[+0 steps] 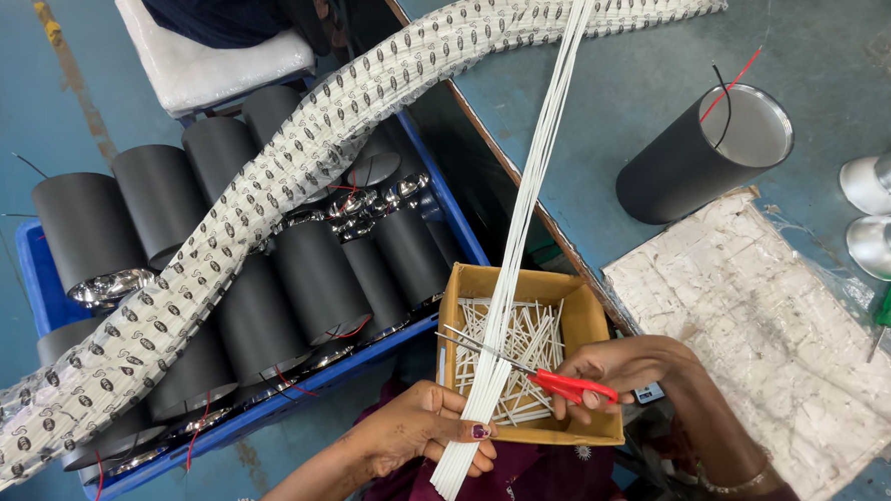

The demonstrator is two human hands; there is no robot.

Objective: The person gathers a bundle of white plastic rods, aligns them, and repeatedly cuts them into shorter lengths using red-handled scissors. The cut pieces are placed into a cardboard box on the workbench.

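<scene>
The left hand (418,432) pinches a bundle of thin white tubes (524,202) over the cardboard box (579,320), so cut pieces drop in. The right hand (626,368) grips red-handled scissors (531,372), blades spread across the bundle.

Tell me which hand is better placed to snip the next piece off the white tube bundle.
Probably the right hand: it holds the red-handled scissors, blades open at the white tube bundle above the cardboard box. The left hand is occupied gripping the bundle.
</scene>
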